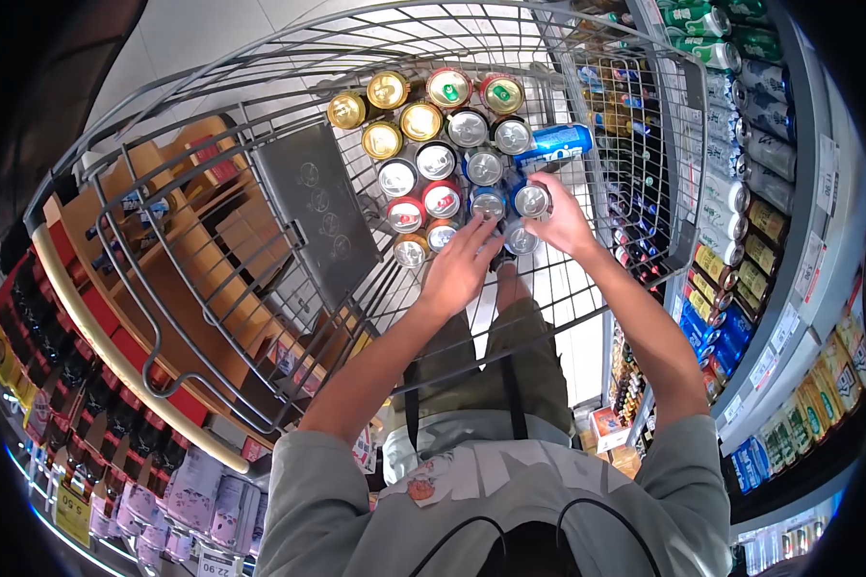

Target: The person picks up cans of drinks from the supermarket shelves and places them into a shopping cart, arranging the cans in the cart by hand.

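Observation:
My right hand [562, 219] is closed around a silver-topped drink can [531, 199], thumb and fingers on its sides. Just left of it, my left hand [460, 264] has its fingers stretched out, their tips touching the near side of a blue-sided can [488, 203]. Another silver-topped can [521, 240] stands between the two hands. Several upright cans fill rows beyond them, among them gold cans [387, 90], red-rimmed cans [443, 198] and green-tabbed cans [449, 87]. A blue can [556, 144] lies on its side at the right of the group.
A wire shopping cart [695, 144] surrounds the cans, with a dark grey panel [319, 216] on its left. Shelves of drink cans [726, 197] run close along the right. On the left stand a wooden display unit [188, 288] and racks of packaged goods [216, 505].

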The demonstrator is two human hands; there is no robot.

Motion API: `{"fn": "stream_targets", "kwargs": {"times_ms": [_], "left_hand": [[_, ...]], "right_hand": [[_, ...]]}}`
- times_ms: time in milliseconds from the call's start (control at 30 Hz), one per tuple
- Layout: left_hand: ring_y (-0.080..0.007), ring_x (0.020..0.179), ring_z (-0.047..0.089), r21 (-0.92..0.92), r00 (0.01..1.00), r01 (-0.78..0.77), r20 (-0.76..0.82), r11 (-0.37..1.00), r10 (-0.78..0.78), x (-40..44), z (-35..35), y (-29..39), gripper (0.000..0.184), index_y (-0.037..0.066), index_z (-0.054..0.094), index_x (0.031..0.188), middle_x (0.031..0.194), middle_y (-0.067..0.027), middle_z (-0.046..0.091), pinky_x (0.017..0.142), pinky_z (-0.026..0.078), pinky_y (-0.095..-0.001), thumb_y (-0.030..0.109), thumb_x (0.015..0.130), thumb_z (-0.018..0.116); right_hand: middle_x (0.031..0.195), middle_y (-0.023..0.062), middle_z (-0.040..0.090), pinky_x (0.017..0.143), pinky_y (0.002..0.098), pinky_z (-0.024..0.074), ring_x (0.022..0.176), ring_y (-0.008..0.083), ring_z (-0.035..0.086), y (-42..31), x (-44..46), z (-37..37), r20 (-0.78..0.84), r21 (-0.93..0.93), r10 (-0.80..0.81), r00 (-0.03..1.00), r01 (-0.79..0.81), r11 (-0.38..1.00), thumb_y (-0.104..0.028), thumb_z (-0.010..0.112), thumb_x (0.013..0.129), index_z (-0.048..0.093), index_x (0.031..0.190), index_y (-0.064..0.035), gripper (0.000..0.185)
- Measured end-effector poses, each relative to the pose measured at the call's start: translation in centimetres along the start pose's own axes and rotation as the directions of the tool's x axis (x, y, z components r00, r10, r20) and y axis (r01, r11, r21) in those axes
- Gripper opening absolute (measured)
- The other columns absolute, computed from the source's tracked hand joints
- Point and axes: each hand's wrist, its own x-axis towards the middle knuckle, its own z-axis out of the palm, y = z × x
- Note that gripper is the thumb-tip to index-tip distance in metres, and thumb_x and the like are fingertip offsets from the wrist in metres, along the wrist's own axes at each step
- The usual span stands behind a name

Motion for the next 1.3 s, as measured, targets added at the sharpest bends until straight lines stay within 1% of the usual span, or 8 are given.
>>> {"fn": "stream_targets", "kwargs": {"times_ms": [467, 600, 667, 700, 767, 867, 1067, 1300], "left_hand": [[-0.0341, 0.147, 0.034, 0.205, 0.972, -0.214, 0.139, 0.955, 0.187, 2.9, 4.1, 0.7, 0.067, 0.011, 0.050, 0.144, 0.155, -0.0141, 0.040, 0.118, 0.033, -0.0481, 0.018, 0.081, 0.071], [-0.0371, 0.147, 0.032, 0.161, 0.979, -0.181, 0.127, 0.970, 0.162, 4.5, 4.7, 0.2, 0.072, 0.007, 0.049, 0.144, 0.158, -0.0172, 0.035, 0.118, 0.033, -0.0488, 0.022, 0.079, 0.074], [-0.0354, 0.147, 0.033, 0.168, 0.979, -0.184, 0.122, 0.968, 0.165, 4.6, 4.8, 0.4, 0.061, 0.005, 0.054, 0.139, 0.159, -0.0154, 0.035, 0.118, 0.033, -0.0477, 0.018, 0.082, 0.069], [-0.0343, 0.147, 0.033, 0.204, 0.977, -0.198, 0.123, 0.959, 0.175, 4.6, 4.6, 0.5, 0.055, 0.005, 0.057, 0.136, 0.159, -0.0141, 0.035, 0.118, 0.033, -0.0471, 0.016, 0.082, 0.067], [-0.0313, 0.148, 0.033, 0.229, 0.979, -0.199, 0.096, 0.953, 0.182, 4.5, 4.7, 0.6, 0.046, 0.005, 0.063, 0.128, 0.160, -0.0107, 0.036, 0.118, 0.033, -0.0455, 0.012, 0.083, 0.063], [-0.0316, 0.148, 0.033, 0.257, 0.979, -0.201, 0.089, 0.945, 0.184, 4.4, 4.8, 0.6, 0.048, 0.006, 0.063, 0.129, 0.160, -0.0110, 0.036, 0.118, 0.033, -0.0450, 0.012, 0.082, 0.064], [-0.0334, 0.149, 0.030, 0.183, 0.975, -0.128, 0.202, 0.975, 0.090, 4.1, 3.1, 1.5, 0.058, 0.005, 0.057, 0.137, 0.160, -0.0123, 0.035, 0.119, 0.030, -0.0479, 0.029, 0.085, 0.069], [-0.0344, 0.150, 0.030, 0.052, 0.969, -0.139, 0.212, 0.989, 0.125, 2.8, 2.5, 0.7, 0.068, 0.004, 0.049, 0.145, 0.160, -0.0142, 0.035, 0.119, 0.029, -0.0516, 0.026, 0.084, 0.070]], "right_hand": [[0.130, 0.0158, 0.064, 0.104, 0.0357, 0.0462, 0.123, 0.0256, 0.061, 2.4, 1.6, -0.8, 0.159, 0.101, 0.062, 0.985, -0.079, 0.992, -0.007, 0.059, 0.097, 0.053, 0.135, -0.0038, 0.039], [0.127, 0.0114, 0.067, 0.100, 0.0326, 0.0485, 0.123, 0.0182, 0.060, 3.8, 2.5, -1.6, 0.187, 0.393, 0.032, 0.982, -0.105, 0.913, 0.003, 0.053, 0.096, 0.058, 0.129, -0.0037, 0.035], [0.124, 0.0112, 0.068, 0.097, 0.0341, 0.0503, 0.120, 0.0211, 0.063, 4.6, 3.6, -3.0, 0.228, 0.194, -0.094, 0.969, 0.049, 0.980, 0.007, 0.052, 0.091, 0.062, 0.122, -0.0037, 0.034], [0.122, 0.0103, 0.068, 0.102, 0.0351, 0.0487, 0.118, 0.0255, 0.062, 5.3, 4.6, -4.1, 0.144, -0.155, -0.347, 0.927, 0.368, 0.917, 0.012, 0.053, 0.084, 0.064, 0.121, -0.0061, 0.043], [0.122, 0.0135, 0.064, 0.106, 0.0430, 0.0470, 0.120, 0.0351, 0.058, 2.4, 6.3, -6.2, -0.034, -0.502, -0.561, 0.827, 0.471, 0.725, 0.011, 0.061, 0.073, 0.064, 0.122, -0.0092, 0.053], [0.137, 0.0108, 0.055, 0.107, 0.0440, 0.0449, 0.124, 0.0342, 0.054, 4.1, 8.7, -7.6, -0.051, -0.786, -0.428, 0.902, 0.228, 0.575, 0.003, 0.068, 0.073, 0.054, 0.134, -0.0153, 0.065], [0.125, 0.0095, 0.056, 0.099, 0.0443, 0.0505, 0.120, 0.0335, 0.057, 6.2, 10.8, -9.0, 0.165, -0.778, -0.055, 0.985, 0.164, 0.606, -0.004, 0.074, 0.072, 0.053, 0.136, -0.0166, 0.069], [0.117, 0.0129, 0.056, 0.090, 0.0417, 0.0535, 0.104, 0.0358, 0.063, 1.7, 6.3, -8.3, 0.208, -0.533, -0.090, 0.974, 0.190, 0.824, -0.025, 0.087, 0.070, 0.057, 0.132, -0.0107, 0.071]]}}
